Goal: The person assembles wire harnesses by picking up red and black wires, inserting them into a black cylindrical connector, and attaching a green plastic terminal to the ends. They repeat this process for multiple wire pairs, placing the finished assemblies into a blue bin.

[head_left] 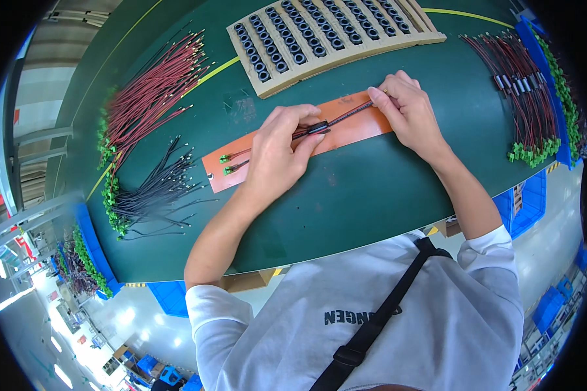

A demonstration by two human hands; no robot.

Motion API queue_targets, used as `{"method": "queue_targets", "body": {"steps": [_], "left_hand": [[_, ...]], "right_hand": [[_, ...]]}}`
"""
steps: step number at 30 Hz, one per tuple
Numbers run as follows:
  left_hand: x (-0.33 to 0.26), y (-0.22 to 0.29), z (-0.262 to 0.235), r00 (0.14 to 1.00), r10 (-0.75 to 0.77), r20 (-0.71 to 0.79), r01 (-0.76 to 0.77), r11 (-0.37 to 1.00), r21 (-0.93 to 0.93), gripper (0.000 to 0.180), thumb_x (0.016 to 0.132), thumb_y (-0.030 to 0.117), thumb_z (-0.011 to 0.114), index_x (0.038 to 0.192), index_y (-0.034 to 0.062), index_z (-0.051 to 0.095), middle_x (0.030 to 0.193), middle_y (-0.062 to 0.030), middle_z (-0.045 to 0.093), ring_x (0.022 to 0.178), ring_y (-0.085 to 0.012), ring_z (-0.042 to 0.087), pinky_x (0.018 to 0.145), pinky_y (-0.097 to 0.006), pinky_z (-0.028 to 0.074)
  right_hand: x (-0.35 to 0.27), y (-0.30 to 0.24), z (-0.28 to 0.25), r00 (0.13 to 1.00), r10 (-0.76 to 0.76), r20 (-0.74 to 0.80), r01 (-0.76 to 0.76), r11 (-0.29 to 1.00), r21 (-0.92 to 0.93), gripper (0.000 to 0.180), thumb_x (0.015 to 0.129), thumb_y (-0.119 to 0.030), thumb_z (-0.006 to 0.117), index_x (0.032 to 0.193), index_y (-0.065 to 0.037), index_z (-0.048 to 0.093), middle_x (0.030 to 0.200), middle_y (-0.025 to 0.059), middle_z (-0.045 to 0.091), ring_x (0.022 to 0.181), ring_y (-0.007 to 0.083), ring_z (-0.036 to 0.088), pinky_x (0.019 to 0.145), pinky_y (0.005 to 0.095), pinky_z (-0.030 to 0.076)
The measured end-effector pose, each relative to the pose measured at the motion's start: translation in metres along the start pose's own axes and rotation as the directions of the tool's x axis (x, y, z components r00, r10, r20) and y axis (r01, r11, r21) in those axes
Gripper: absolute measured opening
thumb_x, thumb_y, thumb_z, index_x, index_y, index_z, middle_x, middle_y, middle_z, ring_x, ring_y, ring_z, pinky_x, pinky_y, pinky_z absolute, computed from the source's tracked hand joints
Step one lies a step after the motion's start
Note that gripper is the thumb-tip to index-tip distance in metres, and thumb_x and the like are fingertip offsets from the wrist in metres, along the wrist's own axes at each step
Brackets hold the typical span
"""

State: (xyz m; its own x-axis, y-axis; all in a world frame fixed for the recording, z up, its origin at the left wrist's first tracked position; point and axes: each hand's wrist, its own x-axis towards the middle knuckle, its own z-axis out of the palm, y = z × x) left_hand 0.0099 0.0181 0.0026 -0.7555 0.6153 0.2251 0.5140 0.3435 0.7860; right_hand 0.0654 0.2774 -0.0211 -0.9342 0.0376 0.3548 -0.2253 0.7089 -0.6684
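Note:
My left hand (277, 146) is closed around a small black ferrite core (319, 128) with red and black wires running through it. To the right, my right hand (407, 111) pinches the far ends of those wires (351, 116), drawn out in a straight line from the core. Both hands are over an orange strip board (362, 127) lying on the green table. Left of my left hand, the wires end in two green connectors (228, 169) at the board's left end. My left fingers partly cover the core.
Beyond the board stands a tan tray (352, 55) with rows of dark ring-shaped cores. Red wires (160, 85) and black wires (153, 192) with green connectors lie at left. Finished-looking bundles with cores (518, 85) lie at right beside a blue bin (548, 85).

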Motion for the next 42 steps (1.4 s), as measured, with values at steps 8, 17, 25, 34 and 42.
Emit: {"method": "queue_targets", "body": {"steps": [8,17,25,34,42], "left_hand": [[0.074,0.006,0.001,0.929,0.035,0.369,-0.024,0.999,-0.032,0.021,0.100,0.017,0.066,0.111,0.0001,0.075,0.095,-0.0089,0.073,0.080,-0.0137,0.063,0.076,-0.030,0.054],[0.091,0.012,0.017,0.739,-0.277,0.615,0.419,0.903,-0.097,0.017,0.099,0.012,0.067,0.091,-0.0004,0.076,0.074,-0.0021,0.069,0.066,-0.0074,0.056,0.059,-0.025,0.044],[0.099,0.011,0.018,0.736,-0.232,0.636,0.414,0.897,-0.152,0.016,0.096,0.013,0.070,0.087,0.0017,0.075,0.074,0.0005,0.069,0.062,-0.0047,0.051,0.053,-0.024,0.037],[0.095,0.014,0.020,0.771,-0.216,0.599,0.417,0.882,-0.219,0.023,0.099,0.020,0.070,0.082,0.0049,0.071,0.071,0.0033,0.065,0.060,-0.0034,0.046,0.052,-0.023,0.034],[0.108,0.017,0.015,0.706,-0.259,0.659,0.457,0.878,-0.144,0.018,0.097,0.015,0.071,0.091,-0.0010,0.077,0.073,-0.0025,0.071,0.063,-0.0062,0.056,0.056,-0.025,0.043]], "right_hand": [[-0.001,0.002,0.001,1.000,0.010,-0.017,-0.010,1.000,0.029,0.024,0.100,-0.021,0.065,0.083,-0.005,0.063,0.076,0.0052,0.059,0.078,0.0239,0.051,0.077,0.0375,0.038],[-0.005,0.004,0.003,0.999,0.000,-0.032,0.005,0.991,0.134,0.022,0.097,-0.019,0.068,0.080,-0.005,0.064,0.071,0.0054,0.057,0.072,0.0233,0.051,0.076,0.0371,0.038],[0.004,0.001,-0.005,0.988,0.149,-0.036,-0.141,0.974,0.179,0.036,0.086,-0.033,0.082,0.070,-0.004,0.067,0.062,0.0058,0.057,0.065,0.0222,0.052,0.067,0.0374,0.043],[0.009,0.005,-0.009,0.968,0.244,0.050,-0.249,0.931,0.266,0.040,0.087,-0.035,0.081,0.071,-0.003,0.064,0.061,0.0049,0.054,0.067,0.0224,0.051,0.068,0.0375,0.044],[0.002,0.005,0.002,0.990,0.126,-0.063,-0.112,0.976,0.187,0.034,0.092,-0.027,0.076,0.073,-0.006,0.058,0.063,0.0028,0.053,0.067,0.0213,0.047,0.073,0.0367,0.039]]}}
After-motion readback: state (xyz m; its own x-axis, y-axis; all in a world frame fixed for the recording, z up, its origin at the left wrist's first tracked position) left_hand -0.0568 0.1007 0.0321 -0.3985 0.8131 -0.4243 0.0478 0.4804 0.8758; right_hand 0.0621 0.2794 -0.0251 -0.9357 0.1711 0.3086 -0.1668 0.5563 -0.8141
